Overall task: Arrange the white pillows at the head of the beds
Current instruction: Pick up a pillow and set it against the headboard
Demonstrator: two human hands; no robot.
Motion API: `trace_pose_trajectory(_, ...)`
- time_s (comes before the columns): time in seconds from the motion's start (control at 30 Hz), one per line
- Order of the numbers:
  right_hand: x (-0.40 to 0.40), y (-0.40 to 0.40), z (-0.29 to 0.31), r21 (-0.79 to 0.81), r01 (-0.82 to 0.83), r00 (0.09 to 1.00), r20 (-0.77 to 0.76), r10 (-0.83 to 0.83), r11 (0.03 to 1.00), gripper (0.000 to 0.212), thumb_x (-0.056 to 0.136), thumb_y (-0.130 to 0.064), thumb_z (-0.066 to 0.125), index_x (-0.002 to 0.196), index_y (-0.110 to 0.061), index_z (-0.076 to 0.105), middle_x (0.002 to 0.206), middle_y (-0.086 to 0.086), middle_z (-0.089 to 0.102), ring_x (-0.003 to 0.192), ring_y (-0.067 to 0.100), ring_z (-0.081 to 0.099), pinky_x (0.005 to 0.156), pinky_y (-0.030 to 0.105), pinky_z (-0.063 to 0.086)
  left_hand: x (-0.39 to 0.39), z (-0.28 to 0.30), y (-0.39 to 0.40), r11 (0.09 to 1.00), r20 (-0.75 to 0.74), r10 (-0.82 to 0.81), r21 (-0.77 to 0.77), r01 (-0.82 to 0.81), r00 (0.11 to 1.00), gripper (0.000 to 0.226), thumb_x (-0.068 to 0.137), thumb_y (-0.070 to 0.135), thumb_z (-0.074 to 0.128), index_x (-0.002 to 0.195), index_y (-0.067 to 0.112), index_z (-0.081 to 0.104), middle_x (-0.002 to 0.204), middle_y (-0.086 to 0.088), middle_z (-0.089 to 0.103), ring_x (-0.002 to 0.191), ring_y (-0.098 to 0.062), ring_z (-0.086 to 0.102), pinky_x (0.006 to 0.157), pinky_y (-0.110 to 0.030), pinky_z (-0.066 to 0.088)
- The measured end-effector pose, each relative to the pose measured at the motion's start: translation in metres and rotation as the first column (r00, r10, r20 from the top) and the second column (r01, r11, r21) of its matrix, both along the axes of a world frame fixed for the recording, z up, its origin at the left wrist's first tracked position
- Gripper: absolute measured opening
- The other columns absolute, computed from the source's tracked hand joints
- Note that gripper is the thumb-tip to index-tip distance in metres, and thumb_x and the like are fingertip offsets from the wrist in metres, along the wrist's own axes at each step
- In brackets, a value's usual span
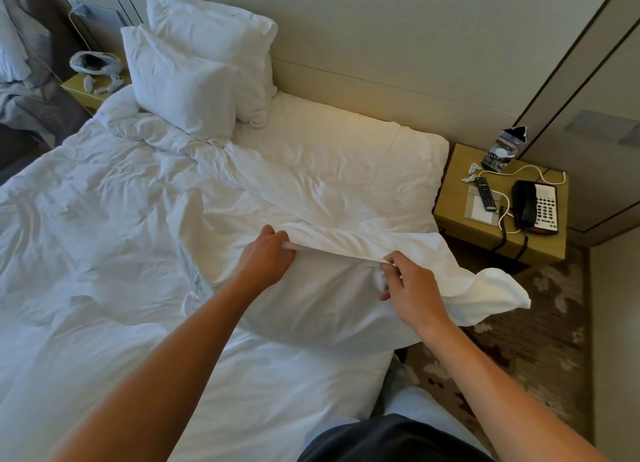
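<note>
A white pillow [322, 305] lies on the near right side of the bed [104, 253], its loose pillowcase end [485, 295] hanging off the bed's edge. My left hand [265, 259] grips the open hem of the pillowcase at its left. My right hand [410, 285] pinches the same hem at its right, stretching it taut between both hands. Two more white pillows, the front pillow [180, 84] and the back pillow [211, 28], stand propped against the wall at the head of the bed, left of centre. The right half of the head end is bare sheet.
A bedside table [554, 240] at the right carries a black phone [533, 205], a remote [485, 193], a white cable and a small carton [505, 148]. Another small table [83, 91] with cables stands at the far left, beside a dark chair with grey cloth. Patterned carpet lies right of the bed.
</note>
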State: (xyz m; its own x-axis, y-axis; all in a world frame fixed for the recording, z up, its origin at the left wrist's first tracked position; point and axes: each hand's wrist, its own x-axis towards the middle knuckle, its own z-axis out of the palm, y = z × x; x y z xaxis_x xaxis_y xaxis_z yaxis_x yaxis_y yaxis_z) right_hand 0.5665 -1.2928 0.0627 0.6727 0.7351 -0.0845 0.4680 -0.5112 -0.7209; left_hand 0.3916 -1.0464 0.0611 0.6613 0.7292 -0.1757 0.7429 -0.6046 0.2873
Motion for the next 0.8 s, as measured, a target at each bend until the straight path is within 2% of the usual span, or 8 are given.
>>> trace_pose_trajectory(0.17, 0.001, 0.001, -0.003, -0.039, -0.015, 0.990, 0.138, 0.020, 0.999, 0.018, 0.105, -0.030, 0.059, 0.090, -0.025, 0.066, 0.078, -0.011, 0.066, 0.078, 0.013, 0.061, 0.076, 0.041, 0.057, -0.022, 0.003, 0.010, 0.998, 0.013, 0.018, 0.067, -0.019, 1.000, 0.026, 0.101, 0.033, 0.053, 0.100, 0.014, 0.071, 0.104, -0.002, 0.053, 0.073, -0.028, 0.063, 0.064, -0.036, 0.049)
trace_pose_trajectory(0.2, 0.001, 0.001, -0.003, -0.044, -0.015, 0.985, 0.171, 0.022, 0.999, 0.018, 0.104, -0.028, 0.060, 0.088, -0.025, 0.066, 0.078, -0.011, 0.064, 0.078, 0.012, 0.059, 0.085, 0.042, 0.056, -0.026, 0.008, 0.012, 0.995, 0.024, 0.016, 0.093, -0.018, 1.000, 0.027, 0.102, 0.033, 0.054, 0.096, 0.013, 0.071, 0.102, -0.003, 0.054, 0.072, -0.028, 0.063, 0.063, -0.037, 0.050)
trace_pose_trajectory(0.3, -0.004, 0.003, -0.008, -0.070, -0.018, 0.953, 0.299, 0.038, 0.997, 0.019, 0.107, -0.023, 0.055, 0.089, -0.025, 0.062, 0.081, -0.012, 0.060, 0.079, 0.011, 0.057, 0.126, 0.048, 0.031, -0.035, 0.026, 0.016, 0.979, 0.108, -0.004, 0.204, -0.018, 0.994, 0.023, 0.101, 0.033, 0.056, 0.089, 0.016, 0.067, 0.093, -0.001, 0.053, 0.066, -0.029, 0.061, 0.061, -0.037, 0.050)
trace_pose_trajectory(0.37, -0.008, 0.006, -0.010, -0.022, 0.005, 0.943, 0.334, 0.003, 1.000, 0.020, 0.109, -0.022, 0.050, 0.092, -0.026, 0.059, 0.082, -0.011, 0.058, 0.081, 0.012, 0.056, 0.130, 0.050, 0.022, -0.038, 0.035, 0.014, 0.964, 0.175, -0.014, 0.263, -0.033, 0.985, 0.019, 0.100, 0.030, 0.058, 0.089, 0.017, 0.067, 0.090, 0.001, 0.053, 0.061, -0.029, 0.059, 0.059, -0.037, 0.048)
trace_pose_trajectory(0.43, -0.008, 0.007, -0.010, 0.057, 0.034, 0.959, 0.279, -0.049, 0.998, 0.021, 0.111, -0.023, 0.045, 0.092, -0.025, 0.055, 0.079, -0.009, 0.059, 0.079, 0.014, 0.054, 0.124, 0.048, 0.032, -0.040, 0.036, 0.008, 0.963, 0.214, -0.010, 0.265, -0.048, 0.977, 0.017, 0.100, 0.029, 0.059, 0.091, 0.017, 0.068, 0.091, 0.001, 0.054, 0.060, -0.028, 0.059, 0.058, -0.035, 0.045)
trace_pose_trajectory(0.5, -0.008, 0.007, -0.009, 0.110, 0.055, 0.979, 0.191, -0.075, 0.992, 0.021, 0.111, -0.025, 0.042, 0.094, -0.027, 0.053, 0.079, -0.007, 0.060, 0.078, 0.015, 0.056, 0.099, 0.043, 0.051, -0.043, 0.028, 0.004, 0.972, 0.229, 0.009, 0.227, -0.062, 0.973, 0.018, 0.101, 0.033, 0.059, 0.095, 0.019, 0.069, 0.093, 0.001, 0.055, 0.061, -0.026, 0.059, 0.057, -0.032, 0.041)
trace_pose_trajectory(0.57, -0.009, 0.007, -0.008, 0.118, 0.044, 0.981, 0.184, -0.065, 0.992, 0.018, 0.111, -0.025, 0.042, 0.098, -0.028, 0.053, 0.083, -0.007, 0.060, 0.077, 0.013, 0.059, 0.073, 0.041, 0.055, -0.046, 0.017, 0.004, 0.979, 0.215, 0.038, 0.189, -0.079, 0.976, 0.023, 0.103, 0.040, 0.054, 0.097, 0.023, 0.068, 0.093, 0.002, 0.056, 0.064, -0.023, 0.057, 0.057, -0.030, 0.039)
trace_pose_trajectory(0.8, -0.008, -0.004, -0.006, 0.070, 0.051, 0.949, 0.306, -0.070, 0.996, 0.017, 0.110, -0.028, 0.047, 0.105, -0.024, 0.062, 0.090, -0.008, 0.065, 0.079, 0.011, 0.061, 0.069, 0.032, 0.053, -0.053, -0.012, 0.008, 0.998, 0.106, 0.051, 0.017, -0.053, 0.993, 0.032, 0.105, 0.036, 0.045, 0.096, 0.017, 0.069, 0.088, 0.002, 0.057, 0.078, -0.022, 0.061, 0.064, -0.032, 0.042)
